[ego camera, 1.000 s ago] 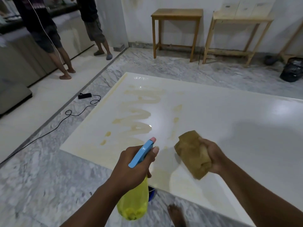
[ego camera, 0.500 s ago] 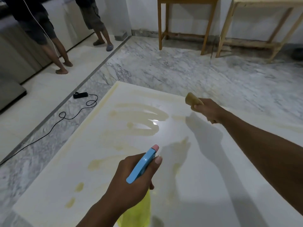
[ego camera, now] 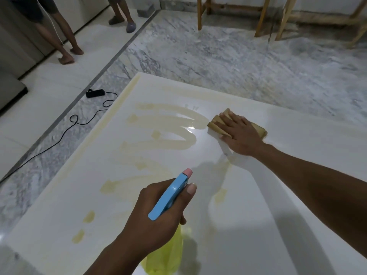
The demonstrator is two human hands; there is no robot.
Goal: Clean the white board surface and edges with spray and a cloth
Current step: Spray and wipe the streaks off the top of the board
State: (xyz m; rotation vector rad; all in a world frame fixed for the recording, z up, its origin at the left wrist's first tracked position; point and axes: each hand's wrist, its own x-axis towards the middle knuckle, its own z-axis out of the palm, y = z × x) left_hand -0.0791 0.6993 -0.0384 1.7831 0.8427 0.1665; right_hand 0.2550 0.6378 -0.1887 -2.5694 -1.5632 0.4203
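The board (ego camera: 258, 215) is lying flat on the marble floor (ego camera: 218, 62), with the person leaning over it. The right hand (ego camera: 241, 133) is pressing the folded tan cloth (ego camera: 215, 124) down onto the board near its far edge. Its fingers are lying straight and spread over the cloth, not curled round it. The cloth is sitting at the right end of the yellowish wet streaks (ego camera: 168, 126), which are looping in bands across the board's left half. The left hand (ego camera: 158, 213) is gripping the bottle (ego camera: 170, 195), fingers curled round its neck. The nozzle is pointing out over the board and the yellow body is hanging below the fist.

The step in hand seems to be wiping the sprayed patch. Doing it well means the palm bearing down evenly so the whole cloth is meeting the surface. The strokes should be overlapping and working leftward through the streaks to the left edge, where a yellowish band is showing along the rim. Small blots toward the near-left corner are also needing a pass. The bottle is best held clear and untriggered during the wipe. A cable (ego camera: 75, 124) is lying on the floor near that left edge, so strokes running off the side should be stopping short of it
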